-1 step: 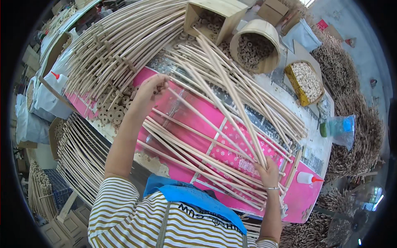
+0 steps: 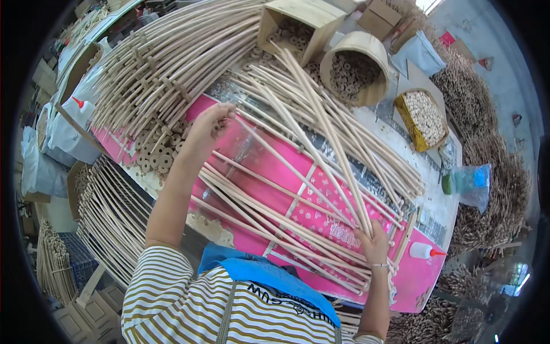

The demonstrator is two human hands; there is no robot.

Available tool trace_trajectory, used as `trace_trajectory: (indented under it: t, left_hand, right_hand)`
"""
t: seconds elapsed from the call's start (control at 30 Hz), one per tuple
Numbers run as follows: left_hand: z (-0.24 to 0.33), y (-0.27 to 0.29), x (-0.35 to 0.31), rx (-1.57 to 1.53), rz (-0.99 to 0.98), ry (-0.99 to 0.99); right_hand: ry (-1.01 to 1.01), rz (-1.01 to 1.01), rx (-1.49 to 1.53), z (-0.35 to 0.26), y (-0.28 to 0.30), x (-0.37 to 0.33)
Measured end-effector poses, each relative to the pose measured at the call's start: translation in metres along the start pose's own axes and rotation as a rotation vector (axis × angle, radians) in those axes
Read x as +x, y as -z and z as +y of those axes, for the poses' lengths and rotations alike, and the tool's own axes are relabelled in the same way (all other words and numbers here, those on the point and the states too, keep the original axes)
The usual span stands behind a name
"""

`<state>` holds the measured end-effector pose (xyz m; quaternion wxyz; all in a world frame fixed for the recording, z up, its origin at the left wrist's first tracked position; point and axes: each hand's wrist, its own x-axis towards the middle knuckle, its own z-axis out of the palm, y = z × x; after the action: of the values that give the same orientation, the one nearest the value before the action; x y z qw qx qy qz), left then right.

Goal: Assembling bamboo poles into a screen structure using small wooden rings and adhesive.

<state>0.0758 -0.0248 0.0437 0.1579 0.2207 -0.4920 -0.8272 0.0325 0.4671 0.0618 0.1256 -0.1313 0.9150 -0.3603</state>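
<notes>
My right hand [image 2: 375, 243] is closed around the lower ends of several long, pale wooden rods [image 2: 326, 129], which fan out toward the far side of the table. One thinner-looking rod [image 2: 292, 166] from this bunch slants left, its far end at the fingertips of my left hand [image 2: 213, 119]. Those left fingers are pinched together; what lies between them is partly hidden and blurred. Below the left hand, flat wooden rings [image 2: 154, 153] with centre holes lie in a heap. More loose rods [image 2: 275, 221] rest on the pink table cover [image 2: 258, 152] between my arms.
Rods with wooden pieces fitted on them [image 2: 143, 74] are stacked at far left. A wooden box [image 2: 289, 28] and a round tub [image 2: 355, 69] hold rings. At right stand a yellow container of pale beads [image 2: 423, 117], a plastic bottle [image 2: 467, 180] and a red-tipped glue bottle [image 2: 424, 250].
</notes>
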Motion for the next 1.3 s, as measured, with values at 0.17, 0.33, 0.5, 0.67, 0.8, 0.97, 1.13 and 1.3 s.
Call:
trace_trajectory:
  t: [0.17, 0.33, 0.5, 0.67, 0.8, 0.97, 1.13, 1.3]
  left_hand:
    - [-0.037, 0.007, 0.062, -0.238, 0.127, 0.035]
    - [-0.051, 0.008, 0.091, -0.120, 0.053, -0.132]
    - [-0.035, 0.004, 0.093, -0.043, -0.096, -0.159]
    - [-0.027, 0.004, 0.089, 0.065, -0.253, -0.216]
    - [-0.025, 0.004, 0.086, 0.111, -0.293, -0.224]
    - [-0.025, -0.003, 0.084, 0.209, -0.344, -0.268]
    - [-0.019, -0.017, 0.082, 0.377, -0.324, -0.326]
    - [-0.023, -0.036, 0.082, -0.052, -0.112, -0.325]
  right_hand:
    - [0.009, 0.037, 0.004, -0.005, 0.019, -0.008]
    - [0.025, 0.137, 0.018, 0.001, 0.019, -0.028]
    - [0.002, 0.115, 0.016, 0.002, 0.018, -0.043]
    - [-0.020, 0.142, -0.030, 0.002, 0.011, -0.042]
    - [-0.027, 0.159, -0.011, 0.006, 0.010, -0.040]
    - [-0.033, 0.165, 0.006, 0.011, 0.006, -0.038]
    - [-0.012, 0.173, -0.017, 0.011, 0.002, -0.039]
    - [-0.004, 0.216, 0.031, 0.009, -0.004, -0.038]
